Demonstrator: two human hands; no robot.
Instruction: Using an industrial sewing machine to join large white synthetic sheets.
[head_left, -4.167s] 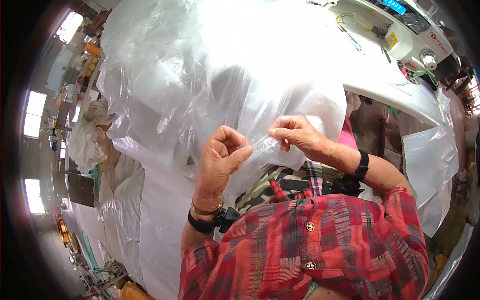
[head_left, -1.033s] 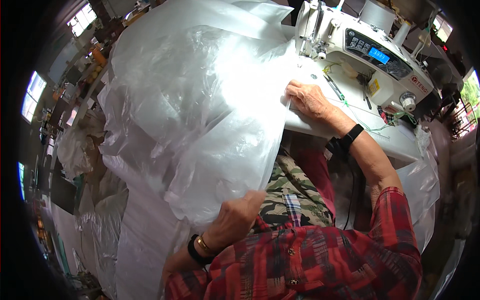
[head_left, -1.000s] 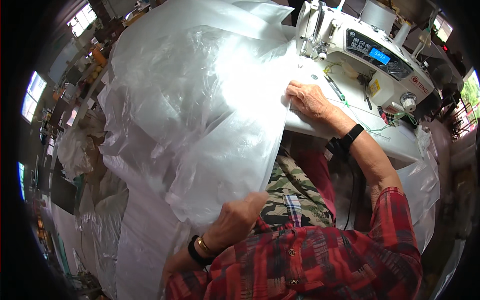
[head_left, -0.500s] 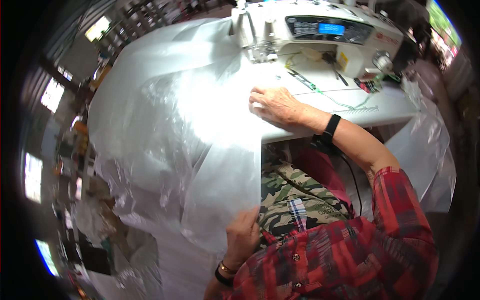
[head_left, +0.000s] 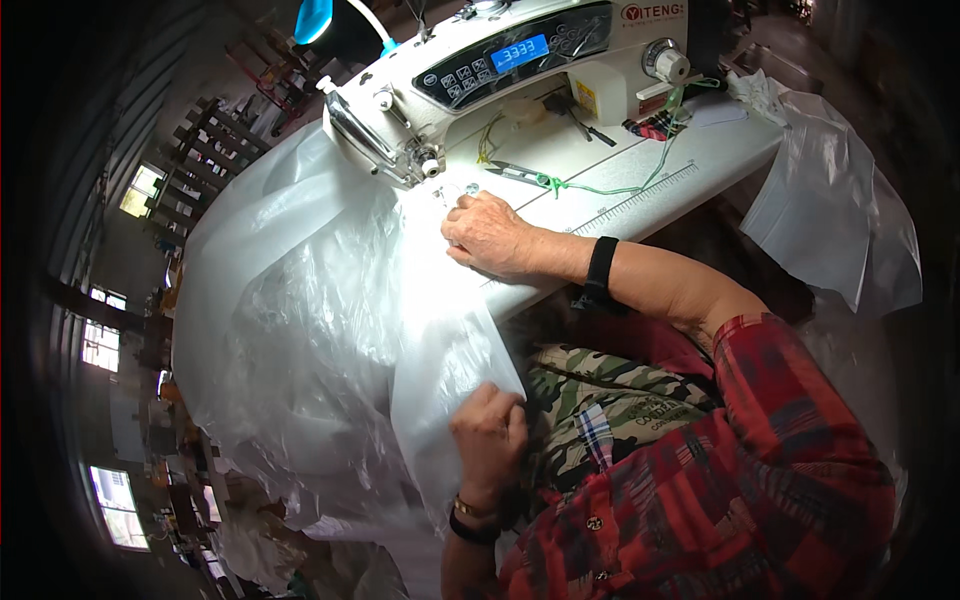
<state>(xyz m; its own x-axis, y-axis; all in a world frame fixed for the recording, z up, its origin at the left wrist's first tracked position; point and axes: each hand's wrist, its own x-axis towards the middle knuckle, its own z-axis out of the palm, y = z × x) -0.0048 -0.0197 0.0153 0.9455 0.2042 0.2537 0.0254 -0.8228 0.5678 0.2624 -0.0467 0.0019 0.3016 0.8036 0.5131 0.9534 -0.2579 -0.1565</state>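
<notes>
A large translucent plastic sheet [head_left: 300,310] drapes over the left part of the sewing table and hangs toward my lap. My right hand [head_left: 490,238] is closed on the sheet's edge on the table, close in front of the needle and presser foot of a white sewing machine [head_left: 400,95]. Strong lamp glare washes out the sheet there, and the fingertips are partly hidden. Lower down, my left hand [head_left: 490,432] makes a fist around the same edge, where the sheet hangs in front of my lap.
Thread snips [head_left: 520,173] tied to a green cord lie on the machine bed, with black tools [head_left: 580,120] behind them. A ruler scale [head_left: 640,200] runs along the table. More plastic sheeting [head_left: 815,210] hangs over the right end. A blue-headed lamp [head_left: 313,20] stands above.
The view has turned, so the machine now appears tilted and farther left. Both hands stay closed on the sheet's edge, and the hanging stretch between them looks shorter.
</notes>
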